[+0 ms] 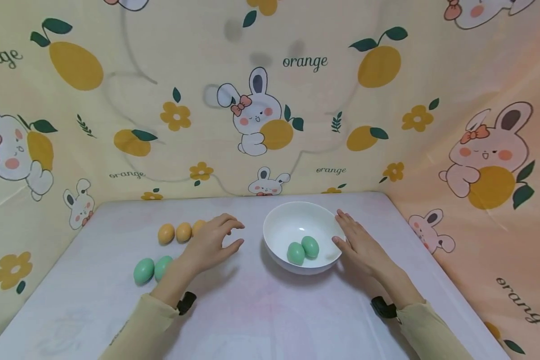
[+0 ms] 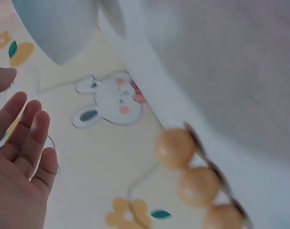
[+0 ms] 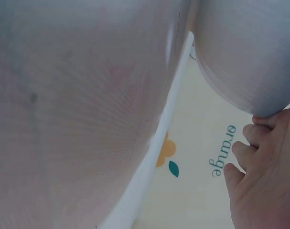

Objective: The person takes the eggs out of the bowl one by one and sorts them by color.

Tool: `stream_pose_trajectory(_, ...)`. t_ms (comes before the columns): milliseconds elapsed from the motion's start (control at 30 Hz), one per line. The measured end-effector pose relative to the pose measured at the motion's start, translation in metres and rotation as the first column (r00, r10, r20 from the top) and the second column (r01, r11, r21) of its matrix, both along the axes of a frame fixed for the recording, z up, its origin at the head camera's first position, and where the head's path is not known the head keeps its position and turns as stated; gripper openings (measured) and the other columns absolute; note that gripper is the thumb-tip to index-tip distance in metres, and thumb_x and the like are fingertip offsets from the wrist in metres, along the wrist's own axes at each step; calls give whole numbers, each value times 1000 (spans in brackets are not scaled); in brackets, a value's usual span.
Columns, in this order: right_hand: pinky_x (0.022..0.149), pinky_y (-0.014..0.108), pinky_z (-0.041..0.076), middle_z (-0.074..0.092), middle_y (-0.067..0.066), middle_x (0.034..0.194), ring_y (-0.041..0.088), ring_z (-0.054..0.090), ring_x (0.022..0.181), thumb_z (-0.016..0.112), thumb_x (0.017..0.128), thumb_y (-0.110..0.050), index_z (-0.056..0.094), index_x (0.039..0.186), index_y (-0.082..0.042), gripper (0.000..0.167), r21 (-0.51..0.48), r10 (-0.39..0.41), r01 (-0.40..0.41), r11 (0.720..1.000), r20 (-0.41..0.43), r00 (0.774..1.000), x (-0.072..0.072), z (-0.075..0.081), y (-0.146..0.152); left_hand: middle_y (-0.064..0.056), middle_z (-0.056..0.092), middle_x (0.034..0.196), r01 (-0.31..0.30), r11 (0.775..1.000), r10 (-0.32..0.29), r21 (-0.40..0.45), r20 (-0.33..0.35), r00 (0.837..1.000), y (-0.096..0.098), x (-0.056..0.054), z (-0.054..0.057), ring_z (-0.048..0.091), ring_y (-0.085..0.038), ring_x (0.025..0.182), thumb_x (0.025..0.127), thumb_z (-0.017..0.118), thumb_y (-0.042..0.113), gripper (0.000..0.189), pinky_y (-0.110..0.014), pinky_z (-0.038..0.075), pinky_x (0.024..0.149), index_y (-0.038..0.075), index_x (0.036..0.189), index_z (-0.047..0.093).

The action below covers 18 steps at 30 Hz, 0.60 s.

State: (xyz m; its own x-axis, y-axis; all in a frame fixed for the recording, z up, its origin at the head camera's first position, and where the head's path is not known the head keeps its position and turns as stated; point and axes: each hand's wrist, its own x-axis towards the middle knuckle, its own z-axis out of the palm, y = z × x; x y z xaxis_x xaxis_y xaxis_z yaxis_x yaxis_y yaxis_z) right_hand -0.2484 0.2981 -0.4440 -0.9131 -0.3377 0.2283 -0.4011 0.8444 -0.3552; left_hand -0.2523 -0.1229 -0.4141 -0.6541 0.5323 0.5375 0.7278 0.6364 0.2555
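Note:
A white bowl (image 1: 279, 250) stands right of the table's middle with two green eggs (image 1: 296, 253) inside. My right hand (image 1: 364, 250) rests against the bowl's right side, fingers fairly straight and thumb at the rim. In the right wrist view, its fingers meet the outer wall of the bowl (image 3: 250, 52). My left hand (image 1: 211, 245) hovers left of the bowl, fingers loosely bent and apart, nothing held. Near it are three yellow-orange eggs (image 1: 183, 232), one partly covered by the hand. Two more green eggs (image 1: 144, 271) lie beside the left forearm, one partly hidden.
Under everything is a pale cloth-covered table (image 1: 252, 320). A patterned cloth backdrop (image 1: 315, 110) with rabbits and oranges rises behind it and along both sides. Each wrist wears a black strap, such as the left strap (image 1: 187, 303).

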Motion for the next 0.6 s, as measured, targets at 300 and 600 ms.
stream_pose_trajectory(300, 125, 60, 18, 18, 16, 172, 42, 18, 157, 44, 110, -45, 25, 163, 0, 72, -5, 2, -2, 1000, 11, 1000, 0, 0, 0, -2, 67, 117, 79, 997, -79, -6, 11, 997, 51, -8, 13, 64, -15, 91, 92, 80, 20, 31, -31, 56, 78, 9, 119, 72)
stream_pose_trajectory(600, 125, 59, 17, 18, 14, 172, 38, 17, 158, 43, 110, -46, 25, 164, -2, 72, -7, -1, 1, 1000, 10, 1000, 0, -1, 1, -2, 64, 121, 138, 987, -131, -86, 84, 988, 97, -16, 18, 63, -16, 96, 95, 76, 27, 30, -31, 55, 81, 12, 121, 71)
